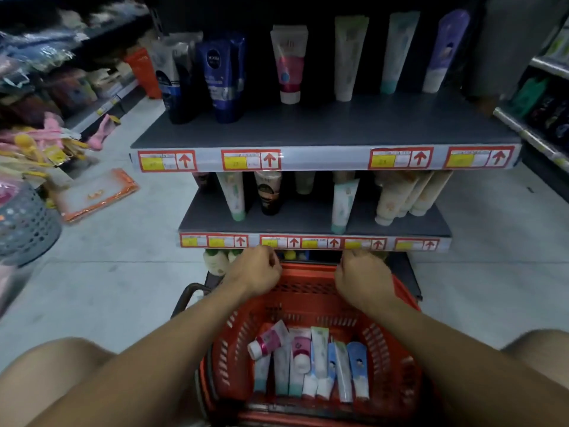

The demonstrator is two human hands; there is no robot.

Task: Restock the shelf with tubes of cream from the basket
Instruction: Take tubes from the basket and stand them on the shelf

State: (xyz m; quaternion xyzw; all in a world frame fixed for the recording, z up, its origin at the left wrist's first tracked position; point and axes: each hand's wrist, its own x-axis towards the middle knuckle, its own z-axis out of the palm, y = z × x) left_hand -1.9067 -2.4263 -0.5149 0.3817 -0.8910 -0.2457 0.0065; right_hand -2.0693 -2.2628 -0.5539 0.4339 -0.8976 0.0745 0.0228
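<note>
Fingers [271, 257] of both hands curl on the basket [308, 272] rim at 12 o'clock; tubes [311, 362] look light, soft, best gripped mid-body

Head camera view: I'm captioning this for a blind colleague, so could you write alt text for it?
A person's left hand and right hand grip the far rim of a red basket holding tubes of cream. The basket faces a dark two-tier shelf where a few tubes stand upright with wide gaps between them, above red and yellow price labels.

top shelf [326, 131] front: open | middle shelf [308, 218]: gaps between tubes [341, 208]
</note>
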